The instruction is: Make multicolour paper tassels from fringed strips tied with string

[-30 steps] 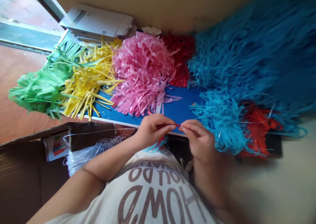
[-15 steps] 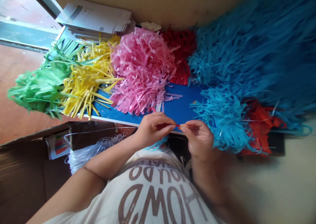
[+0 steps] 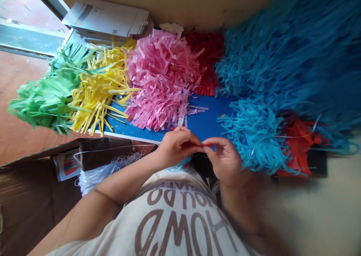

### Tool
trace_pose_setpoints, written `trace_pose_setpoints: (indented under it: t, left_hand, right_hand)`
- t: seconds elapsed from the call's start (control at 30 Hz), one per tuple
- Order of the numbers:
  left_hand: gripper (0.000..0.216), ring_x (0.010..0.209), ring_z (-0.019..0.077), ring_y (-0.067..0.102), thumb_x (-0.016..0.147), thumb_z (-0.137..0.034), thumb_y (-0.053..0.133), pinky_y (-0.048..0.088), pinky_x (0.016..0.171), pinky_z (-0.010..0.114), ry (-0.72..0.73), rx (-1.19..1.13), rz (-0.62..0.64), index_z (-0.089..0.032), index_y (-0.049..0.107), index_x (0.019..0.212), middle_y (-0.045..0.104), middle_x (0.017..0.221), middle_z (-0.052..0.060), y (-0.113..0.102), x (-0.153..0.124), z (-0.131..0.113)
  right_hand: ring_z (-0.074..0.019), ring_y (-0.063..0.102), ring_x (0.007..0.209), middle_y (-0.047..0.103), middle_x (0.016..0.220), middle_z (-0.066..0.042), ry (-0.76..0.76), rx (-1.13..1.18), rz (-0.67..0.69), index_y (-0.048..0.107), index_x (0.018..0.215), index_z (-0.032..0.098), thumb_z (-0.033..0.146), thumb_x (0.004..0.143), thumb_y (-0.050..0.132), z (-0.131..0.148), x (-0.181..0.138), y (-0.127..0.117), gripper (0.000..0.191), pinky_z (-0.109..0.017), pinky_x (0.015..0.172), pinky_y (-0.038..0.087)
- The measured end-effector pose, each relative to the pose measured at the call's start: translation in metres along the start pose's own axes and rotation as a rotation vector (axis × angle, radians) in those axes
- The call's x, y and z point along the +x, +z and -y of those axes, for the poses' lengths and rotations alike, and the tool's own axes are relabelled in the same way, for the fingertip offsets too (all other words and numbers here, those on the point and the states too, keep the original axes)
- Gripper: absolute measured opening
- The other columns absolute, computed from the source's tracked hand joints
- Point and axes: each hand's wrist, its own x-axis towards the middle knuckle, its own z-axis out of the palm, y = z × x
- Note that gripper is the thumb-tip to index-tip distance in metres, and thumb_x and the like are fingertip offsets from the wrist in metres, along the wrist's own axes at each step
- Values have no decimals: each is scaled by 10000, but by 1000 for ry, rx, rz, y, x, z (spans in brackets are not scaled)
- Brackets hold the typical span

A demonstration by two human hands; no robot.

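My left hand [image 3: 177, 145] and my right hand [image 3: 226, 159] meet fingertip to fingertip at the table's near edge. Both are closed in a pinch on a small piece of red paper strip [image 3: 189, 145], mostly hidden by the fingers. Just beyond my left hand spreads a heap of pink paper fringe [image 3: 163, 79]. To the right of my right hand lies a bunch of light blue fringe [image 3: 254, 135], with orange-red fringe [image 3: 299, 147] beside it. A thin clear strand [image 3: 261, 140] crosses the blue bunch.
Yellow fringe [image 3: 98, 90] and green fringe [image 3: 47, 98] hang over the blue table's [image 3: 141, 133] left end. Dark red fringe [image 3: 207, 60] and a large blue mass [image 3: 304, 52] lie behind. Stacked papers [image 3: 109, 17] stand at the back. A cardboard box [image 3: 25, 199] and white strands [image 3: 104, 173] sit below.
The fingertips of both hands have drawn closer together, covering more of the red strip. My right hand has shifted slightly left.
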Motion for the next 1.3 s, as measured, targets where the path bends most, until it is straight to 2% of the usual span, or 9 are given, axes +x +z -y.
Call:
trace_pose_setpoints:
  t: [0.1,0.17,0.33,0.43,0.53,0.7,1.1,1.2,1.3]
  left_hand:
    - [128,634,96,646,879,-288,735,480,836,275,40,-31,19,-173,686,850,760,766,7,-2,2,2]
    - [146,663,104,665,884,-314,730,475,866,284,54,-20,44,-175,688,876,768,790,13,-2,4,2]
    - [188,788,141,700,896,-366,711,455,920,316,63,106,76,-180,695,877,774,850,40,-2,6,-1]
    - [189,752,125,691,963,-326,611,417,1005,344,14,197,89,-199,682,841,769,815,11,-1,5,-3]
    - [184,847,153,703,942,-376,634,423,1021,356,52,230,57,-205,691,908,775,907,42,1,5,-4]
    - [75,805,117,696,947,-221,610,374,1091,359,110,216,79,-206,674,911,764,880,8,6,8,-7]
    - [100,810,121,714,946,-263,633,377,1111,388,219,365,-40,-241,718,899,786,889,-4,12,7,-3]
    - [69,801,128,712,929,-253,657,407,1108,403,211,358,1,-213,684,880,777,873,4,16,6,-1]
    - [62,730,127,691,907,-179,664,514,992,363,255,308,64,-186,651,847,742,790,4,17,6,1]
  right_hand:
    - [-182,721,889,763,975,-23,70,21,78,705,1058,261,282,870,727,-2,-1,-6,191,-320,818,588]
    - [-173,724,848,767,946,-15,68,-22,92,723,1015,263,276,882,715,-4,0,-8,134,-298,773,590]
    - [-171,708,880,754,924,-8,-136,-193,62,733,906,265,200,898,678,-3,2,-9,86,-297,803,575]
    - [-180,707,908,750,951,-22,-149,-194,24,722,928,256,185,918,647,-1,1,-9,103,-326,841,578]
    - [-175,708,901,749,953,-20,-196,-246,23,720,952,259,168,912,658,1,1,-10,117,-314,829,580]
    - [-155,698,877,741,928,-5,-236,-285,30,713,941,261,141,910,658,3,0,-13,136,-279,801,569]
    - [-161,711,879,755,935,-5,-205,-308,-59,725,943,264,146,903,665,4,-5,-12,139,-293,833,579]
    - [-158,707,861,750,914,-9,-237,-311,-62,720,933,261,139,911,647,7,-8,-6,144,-291,809,581]
    - [-168,705,871,746,915,-26,-308,-365,5,725,933,259,177,920,642,8,-3,-15,117,-298,793,582]
